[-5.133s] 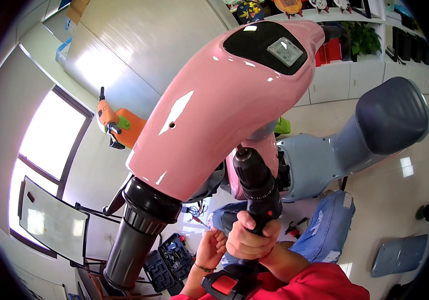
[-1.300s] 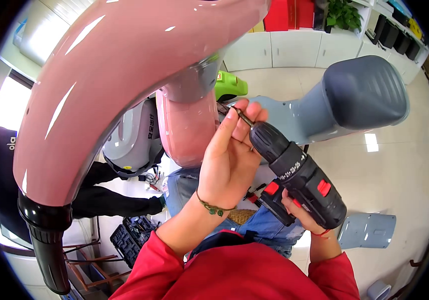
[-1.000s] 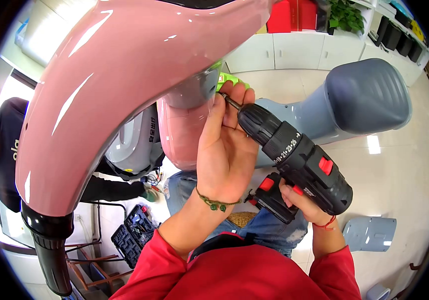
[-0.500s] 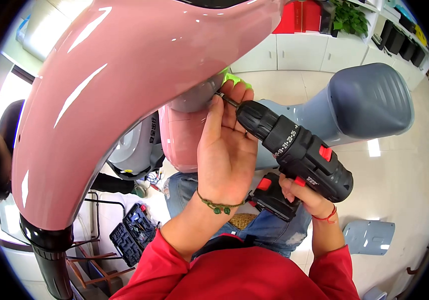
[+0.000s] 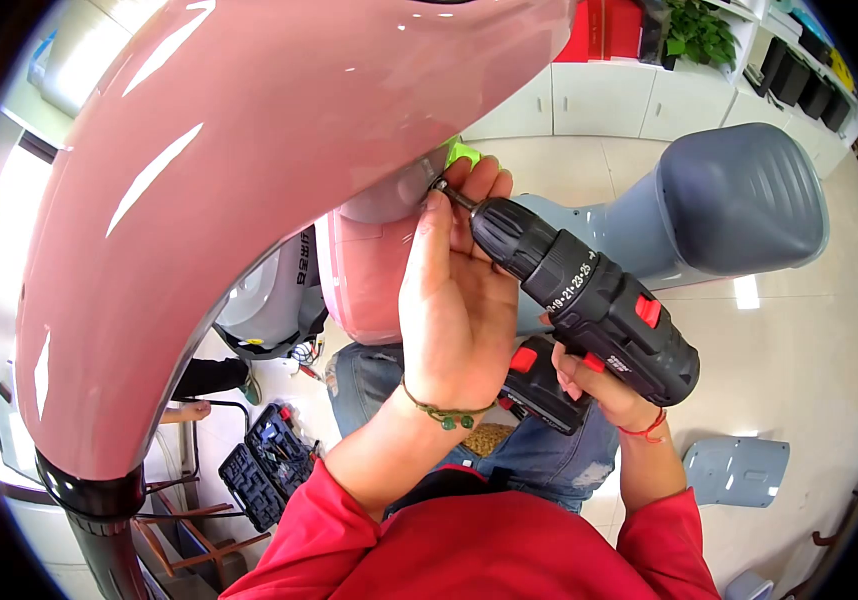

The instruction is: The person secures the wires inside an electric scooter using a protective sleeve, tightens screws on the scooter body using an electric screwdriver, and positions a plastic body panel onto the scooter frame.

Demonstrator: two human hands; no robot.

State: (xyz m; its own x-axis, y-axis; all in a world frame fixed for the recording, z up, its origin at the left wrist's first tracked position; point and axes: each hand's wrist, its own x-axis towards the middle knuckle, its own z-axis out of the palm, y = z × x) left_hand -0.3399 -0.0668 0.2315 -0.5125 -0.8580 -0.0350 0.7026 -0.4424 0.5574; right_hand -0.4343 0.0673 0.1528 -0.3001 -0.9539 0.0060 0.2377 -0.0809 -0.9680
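Note:
My right hand [image 5: 599, 388] is wrapped round the grip of a black cordless drill [image 5: 589, 285] with red buttons. The drill tilts up and to the left. My left hand [image 5: 461, 315] lies palm up beside the chuck, its thumb and fingers closed about the tip of the drill bit [image 5: 461, 198]. Any screw between these fingertips is too small to make out. The bit tip is close to a grey rounded part [image 5: 389, 196] under the big pink shell [image 5: 239, 150]. Bright green material [image 5: 464, 153] shows behind my fingertips.
A grey-blue seat-like body [image 5: 739, 205] stands at right; a loose grey panel [image 5: 739, 470] lies on the floor. An open tool case [image 5: 267, 468] sits at lower left, near a chair frame and another person's hand [image 5: 186, 412]. White cabinets [image 5: 604, 100] line the back.
The drill and both my hands have shifted very slightly. The pink shell has moved a little left in view. At left, a dark shape has gone and another person's hand and shoe now show.

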